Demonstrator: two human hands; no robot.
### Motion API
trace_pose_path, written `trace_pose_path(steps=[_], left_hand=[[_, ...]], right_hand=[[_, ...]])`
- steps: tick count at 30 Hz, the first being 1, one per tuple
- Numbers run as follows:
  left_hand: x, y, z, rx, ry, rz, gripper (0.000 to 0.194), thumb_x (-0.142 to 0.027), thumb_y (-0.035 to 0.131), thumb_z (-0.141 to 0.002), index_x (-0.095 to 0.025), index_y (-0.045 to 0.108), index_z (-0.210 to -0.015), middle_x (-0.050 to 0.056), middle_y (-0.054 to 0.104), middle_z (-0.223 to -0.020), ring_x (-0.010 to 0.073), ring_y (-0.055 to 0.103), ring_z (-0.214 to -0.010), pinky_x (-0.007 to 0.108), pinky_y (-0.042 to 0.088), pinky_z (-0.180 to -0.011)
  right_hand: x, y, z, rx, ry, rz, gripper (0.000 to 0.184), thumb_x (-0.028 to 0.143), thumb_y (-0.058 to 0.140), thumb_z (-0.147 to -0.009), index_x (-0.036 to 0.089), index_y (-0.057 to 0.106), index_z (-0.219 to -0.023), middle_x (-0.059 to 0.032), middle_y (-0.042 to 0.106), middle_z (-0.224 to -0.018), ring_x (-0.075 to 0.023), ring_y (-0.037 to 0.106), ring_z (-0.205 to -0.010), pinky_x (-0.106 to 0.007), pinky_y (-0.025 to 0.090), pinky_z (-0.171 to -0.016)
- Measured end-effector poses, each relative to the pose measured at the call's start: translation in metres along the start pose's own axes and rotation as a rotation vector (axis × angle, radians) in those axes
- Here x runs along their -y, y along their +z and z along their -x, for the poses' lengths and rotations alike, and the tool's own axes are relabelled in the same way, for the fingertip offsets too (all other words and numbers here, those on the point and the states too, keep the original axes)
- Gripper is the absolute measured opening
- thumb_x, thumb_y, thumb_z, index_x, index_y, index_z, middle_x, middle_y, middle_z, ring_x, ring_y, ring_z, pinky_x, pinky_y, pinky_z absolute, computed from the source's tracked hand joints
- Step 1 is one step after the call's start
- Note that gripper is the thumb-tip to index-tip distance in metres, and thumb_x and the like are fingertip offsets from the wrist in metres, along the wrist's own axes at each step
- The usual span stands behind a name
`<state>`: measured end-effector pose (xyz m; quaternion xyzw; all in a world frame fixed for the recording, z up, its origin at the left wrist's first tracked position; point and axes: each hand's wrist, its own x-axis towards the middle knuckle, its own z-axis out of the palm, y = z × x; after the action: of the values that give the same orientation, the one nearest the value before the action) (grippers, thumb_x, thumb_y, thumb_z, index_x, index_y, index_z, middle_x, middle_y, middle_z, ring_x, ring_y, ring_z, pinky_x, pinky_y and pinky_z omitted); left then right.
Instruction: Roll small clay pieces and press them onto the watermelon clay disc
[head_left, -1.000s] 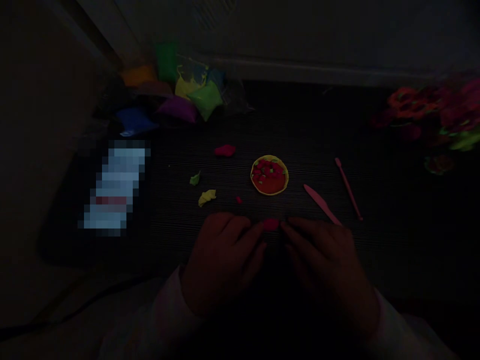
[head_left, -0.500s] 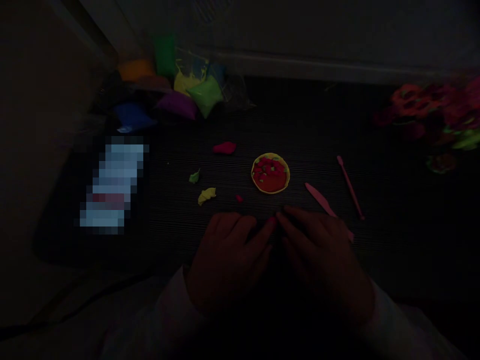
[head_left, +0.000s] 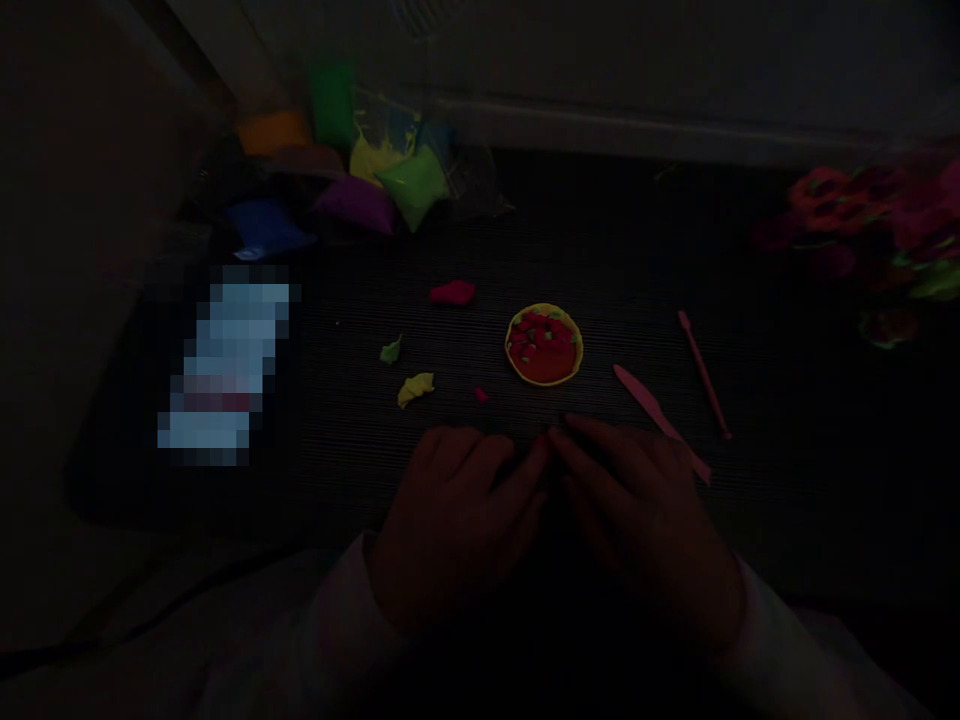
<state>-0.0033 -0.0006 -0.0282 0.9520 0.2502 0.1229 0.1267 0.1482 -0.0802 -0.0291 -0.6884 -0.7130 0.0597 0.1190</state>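
Note:
The scene is very dark. My left hand (head_left: 461, 505) is closed, its thumb and index finger pinching a small piece of red modelling clay (head_left: 541, 437). My right hand (head_left: 649, 520) meets it there, fingers drawn together and tips against the same piece; their exact grip is dim. Just beyond lies a small yellow-rimmed clay dish (head_left: 543, 379) with a red-orange filling and several red and green bits on one side. A tiny red clay bit (head_left: 481, 395) rests left of the dish. Beside my right hand lies a pink plastic knife (head_left: 646, 400).
A thin pink modelling tool (head_left: 703, 375) lies to the right. Red (head_left: 453, 293), green (head_left: 391, 350) and yellow clay lumps (head_left: 415, 389) sit left of the dish. Coloured clay packets (head_left: 356, 205) stand at the back left, near a blurred-out lit screen (head_left: 229, 365). Colourful flowers (head_left: 847, 200) are far right.
The view has shifted slightly. My hands stay together at the red clay, and the right fingertips have moved a little closer over it. Nothing on the table has visibly moved.

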Motion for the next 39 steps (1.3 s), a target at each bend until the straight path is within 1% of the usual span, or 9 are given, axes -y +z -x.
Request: trace_pose_path(steps=[4,8,13,18,23,31,35,39], left_hand=[[0.000,0.000,0.001,0.000,0.007,-0.009,0.030,-0.028,0.047,-0.078,-0.019,0.055,-0.105,0.004,0.056,-0.084,0.0181,0.046,-0.076,0.035,0.039,-0.067],[-0.001,0.000,0.001,0.002,0.001,-0.005,0.029,-0.028,0.047,-0.078,-0.019,0.055,-0.104,0.004,0.056,-0.083,0.0182,0.046,-0.076,0.035,0.039,-0.068],[0.000,0.001,0.001,0.001,0.004,0.010,0.032,-0.028,0.047,-0.078,-0.020,0.052,-0.109,0.004,0.056,-0.084,0.0175,0.046,-0.076,0.035,0.039,-0.068],[0.000,0.001,0.001,-0.012,0.011,-0.002,0.031,-0.028,0.047,-0.078,-0.019,0.054,-0.107,0.004,0.056,-0.083,0.0176,0.046,-0.075,0.034,0.040,-0.067],[0.000,0.000,0.001,-0.034,0.007,-0.002,0.028,-0.027,0.047,-0.078,-0.018,0.056,-0.103,0.004,0.057,-0.082,0.0176,0.046,-0.075,0.034,0.040,-0.067],[0.000,0.000,0.004,-0.050,0.016,-0.001,0.028,-0.027,0.048,-0.077,-0.019,0.056,-0.103,0.004,0.056,-0.080,0.0170,0.045,-0.074,0.034,0.039,-0.066],[0.000,0.000,0.003,-0.052,0.013,0.004,0.025,-0.027,0.048,-0.077,-0.018,0.058,-0.098,0.004,0.057,-0.080,0.0174,0.045,-0.074,0.034,0.039,-0.066],[0.000,-0.001,0.002,-0.041,0.012,0.011,0.025,-0.027,0.048,-0.077,-0.018,0.058,-0.098,0.003,0.057,-0.081,0.0170,0.046,-0.074,0.034,0.039,-0.066]], right_hand=[[0.002,0.000,0.001,-0.012,-0.010,-0.006,0.031,0.019,0.042,-0.081,0.015,0.051,-0.111,-0.0111,0.051,-0.112,-0.0234,0.046,-0.093,-0.042,0.036,-0.077],[0.003,0.000,0.002,0.010,-0.026,-0.023,0.033,0.018,0.042,-0.081,0.015,0.049,-0.113,-0.0115,0.050,-0.114,-0.0241,0.045,-0.094,-0.042,0.037,-0.076],[-0.001,-0.001,0.002,-0.049,0.021,-0.002,0.031,0.018,0.041,-0.082,0.012,0.051,-0.110,-0.0124,0.051,-0.112,-0.0240,0.046,-0.094,-0.042,0.037,-0.075],[0.002,-0.001,0.003,-0.022,0.008,0.009,0.030,0.020,0.041,-0.081,0.015,0.052,-0.109,-0.0112,0.051,-0.113,-0.0239,0.046,-0.093,-0.042,0.036,-0.075],[0.006,0.001,0.004,-0.028,-0.006,0.009,0.031,0.020,0.042,-0.080,0.015,0.052,-0.109,-0.0108,0.051,-0.113,-0.0239,0.046,-0.094,-0.042,0.036,-0.076],[0.006,0.001,0.004,-0.016,-0.005,0.050,0.031,0.019,0.041,-0.080,0.015,0.052,-0.109,-0.0108,0.052,-0.113,-0.0238,0.046,-0.092,-0.042,0.036,-0.076],[0.009,0.000,0.005,-0.016,-0.010,0.030,0.032,0.019,0.042,-0.080,0.015,0.052,-0.110,-0.0104,0.053,-0.111,-0.0229,0.047,-0.092,-0.041,0.036,-0.076],[0.010,0.000,0.006,-0.008,-0.008,-0.001,0.033,0.017,0.041,-0.080,0.015,0.052,-0.111,-0.0115,0.053,-0.111,-0.0239,0.047,-0.094,-0.042,0.036,-0.076]])
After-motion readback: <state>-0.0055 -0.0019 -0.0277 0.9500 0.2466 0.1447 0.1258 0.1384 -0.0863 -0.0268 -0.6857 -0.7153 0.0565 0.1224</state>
